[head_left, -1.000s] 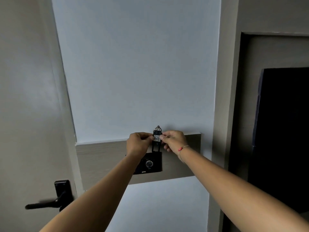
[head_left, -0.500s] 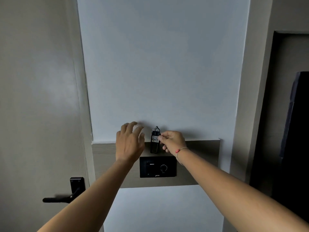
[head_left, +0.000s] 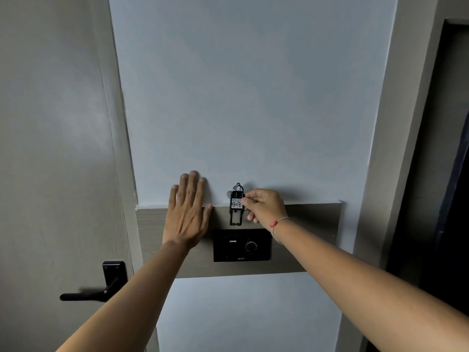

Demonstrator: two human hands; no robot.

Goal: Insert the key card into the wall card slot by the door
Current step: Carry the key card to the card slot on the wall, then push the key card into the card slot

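The key card is a narrow black tag with a white label and a metal ring on top. It hangs upright just above the black wall panel, which has a small slot and a round dial. My right hand pinches the tag's right side by the label. My left hand rests flat on the wall to the left of the tag, fingers spread, holding nothing. The tag's lower end stands apart from the panel's top edge.
The panel is set in a wooden band across the pale wall. A door with a black lever handle stands at the left. A dark opening lies at the right edge.
My left hand let go of the tag and spread flat on the wall to its left. My right hand keeps the tag above the panel. The view shifted right.
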